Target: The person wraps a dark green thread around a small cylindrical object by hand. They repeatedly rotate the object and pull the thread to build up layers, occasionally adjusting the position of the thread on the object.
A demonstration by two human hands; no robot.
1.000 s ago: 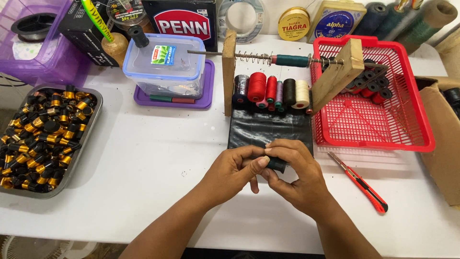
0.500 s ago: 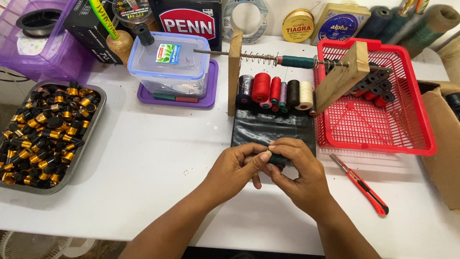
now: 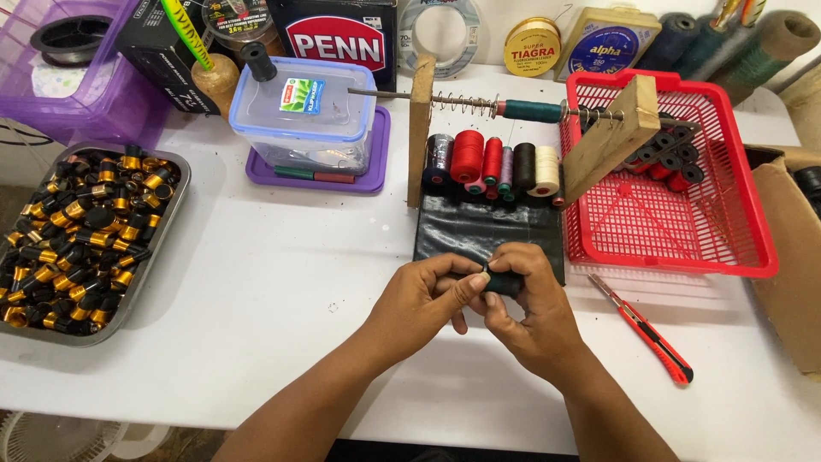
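Observation:
Over the near middle of the white table (image 3: 282, 291), my left hand (image 3: 425, 299) and my right hand (image 3: 528, 310) meet around a small dark cylindrical piece (image 3: 503, 282). The right hand's fingers wrap it; the left hand's fingertips pinch its left end. Under and behind the hands lies a black sheet (image 3: 479, 229). Just beyond it a wooden rack (image 3: 421, 128) carries a metal rod with a spring, and several thread spools (image 3: 467, 156) in red, black, cream and dark colours stand below the rod.
A metal tray (image 3: 162, 224) of several black-and-gold small parts sits at the left. A red plastic basket (image 3: 684, 248) with dark parts stands at the right, a red utility knife (image 3: 650, 332) before it. A clear lidded box (image 3: 308, 120), purple bin (image 3: 77, 94), cardboard box (image 3: 791, 257).
The hands have kept working the small dark piece together, with only slight finger shifts. The view has shifted a little; nothing else on the table moved.

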